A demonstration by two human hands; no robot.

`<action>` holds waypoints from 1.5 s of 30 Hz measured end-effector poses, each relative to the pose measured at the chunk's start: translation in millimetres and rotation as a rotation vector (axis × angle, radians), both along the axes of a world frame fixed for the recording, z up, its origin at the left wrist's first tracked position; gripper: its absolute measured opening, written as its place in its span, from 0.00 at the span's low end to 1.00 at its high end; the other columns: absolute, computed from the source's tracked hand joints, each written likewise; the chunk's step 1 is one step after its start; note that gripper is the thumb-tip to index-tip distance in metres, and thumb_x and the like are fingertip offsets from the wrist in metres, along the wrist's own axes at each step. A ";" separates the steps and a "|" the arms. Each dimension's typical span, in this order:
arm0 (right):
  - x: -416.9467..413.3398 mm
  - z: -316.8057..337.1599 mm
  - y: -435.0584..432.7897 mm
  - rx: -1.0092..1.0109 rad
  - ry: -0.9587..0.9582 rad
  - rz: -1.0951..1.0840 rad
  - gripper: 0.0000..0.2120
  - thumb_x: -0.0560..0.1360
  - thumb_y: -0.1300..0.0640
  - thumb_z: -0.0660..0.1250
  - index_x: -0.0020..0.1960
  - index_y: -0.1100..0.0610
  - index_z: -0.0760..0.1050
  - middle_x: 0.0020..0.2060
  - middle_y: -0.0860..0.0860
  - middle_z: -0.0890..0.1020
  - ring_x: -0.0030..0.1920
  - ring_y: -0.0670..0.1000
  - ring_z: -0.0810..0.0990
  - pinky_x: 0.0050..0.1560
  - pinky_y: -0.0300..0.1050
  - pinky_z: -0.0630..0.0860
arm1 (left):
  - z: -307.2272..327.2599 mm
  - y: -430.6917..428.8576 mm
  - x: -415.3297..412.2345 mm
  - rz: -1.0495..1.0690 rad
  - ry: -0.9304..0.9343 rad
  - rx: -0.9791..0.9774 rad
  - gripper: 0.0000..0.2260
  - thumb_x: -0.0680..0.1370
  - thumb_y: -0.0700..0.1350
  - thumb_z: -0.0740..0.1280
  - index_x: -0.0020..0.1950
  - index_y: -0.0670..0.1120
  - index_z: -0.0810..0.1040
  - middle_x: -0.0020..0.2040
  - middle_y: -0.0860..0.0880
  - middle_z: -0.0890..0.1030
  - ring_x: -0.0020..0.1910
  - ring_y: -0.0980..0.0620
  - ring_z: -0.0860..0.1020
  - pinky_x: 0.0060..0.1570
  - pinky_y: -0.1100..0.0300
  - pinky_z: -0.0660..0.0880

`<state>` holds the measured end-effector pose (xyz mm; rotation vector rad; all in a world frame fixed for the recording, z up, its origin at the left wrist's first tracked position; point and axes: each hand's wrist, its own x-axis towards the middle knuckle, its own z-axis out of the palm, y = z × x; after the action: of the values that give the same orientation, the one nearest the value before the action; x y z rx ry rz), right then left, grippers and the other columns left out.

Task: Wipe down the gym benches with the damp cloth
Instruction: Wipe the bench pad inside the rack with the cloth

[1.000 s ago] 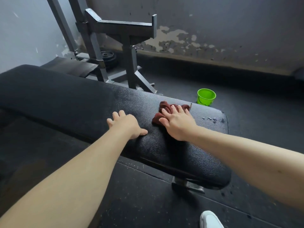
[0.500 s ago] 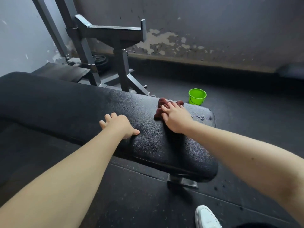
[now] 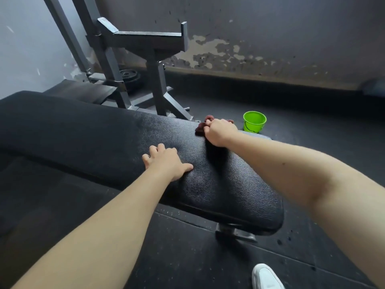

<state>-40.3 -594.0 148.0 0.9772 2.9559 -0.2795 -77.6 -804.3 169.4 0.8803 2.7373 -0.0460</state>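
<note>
Maroon cloth (image 3: 200, 130) shows bunched under the right hand (image 3: 219, 132) in the head view, with only its folds peeking out left of the knuckles and beyond them. A second ago that hand lay flat with its fingers spread over the cloth, nearer the middle of the black padded bench (image 3: 100, 130). Now it has pushed to the far edge of the pad, and the fingers have curled down around the fabric. I take this as the end of an outward stroke: this strip of the pad is likely covered, and the long stretch left of both hands looks still to be wiped.

The right hand grips the cloth in a closed, knuckles-up hold, right at the pad's far rim. The left hand (image 3: 165, 161) rests on the bench nearer the person, palm down, with relaxed fingers and the thumb out toward the right hand. It grasps nothing and seems to be bracing.

Just beyond the right hand a green bucket (image 3: 254, 122) stands on the floor.
</note>
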 end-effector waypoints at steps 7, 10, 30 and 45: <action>55.3 -17.7 -36.9 0.083 0.034 0.091 0.26 0.84 0.44 0.52 0.79 0.53 0.65 0.78 0.60 0.65 0.78 0.60 0.60 0.79 0.59 0.55 | 0.8 0.1 1.4 0.000 -0.002 0.004 0.37 0.74 0.72 0.64 0.76 0.52 0.68 0.76 0.44 0.64 0.75 0.40 0.59 0.71 0.42 0.60; 92.9 -18.4 -63.5 0.114 0.028 0.176 0.26 0.84 0.44 0.53 0.80 0.52 0.64 0.78 0.59 0.66 0.79 0.60 0.60 0.79 0.57 0.56 | -0.6 -0.2 1.0 -0.003 -0.001 0.008 0.36 0.74 0.72 0.64 0.75 0.52 0.69 0.76 0.44 0.63 0.75 0.40 0.58 0.71 0.42 0.60; 103.4 -10.3 -97.3 0.018 0.084 0.286 0.24 0.84 0.49 0.56 0.78 0.54 0.68 0.81 0.58 0.60 0.81 0.58 0.56 0.81 0.54 0.52 | 4.4 -26.5 -1.6 -0.071 0.042 0.010 0.28 0.79 0.67 0.61 0.76 0.57 0.68 0.78 0.48 0.63 0.76 0.42 0.59 0.70 0.44 0.59; 133.3 -10.7 -141.9 0.058 -0.065 0.390 0.29 0.84 0.37 0.50 0.83 0.43 0.54 0.83 0.57 0.51 0.83 0.59 0.46 0.81 0.59 0.44 | -14.1 -65.5 1.2 0.029 0.097 0.279 0.23 0.75 0.66 0.69 0.64 0.55 0.77 0.67 0.48 0.71 0.69 0.44 0.65 0.67 0.46 0.62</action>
<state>93.0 -735.9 137.3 0.3856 3.0197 -0.1490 -76.4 -869.8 155.4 0.9295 2.8930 0.3146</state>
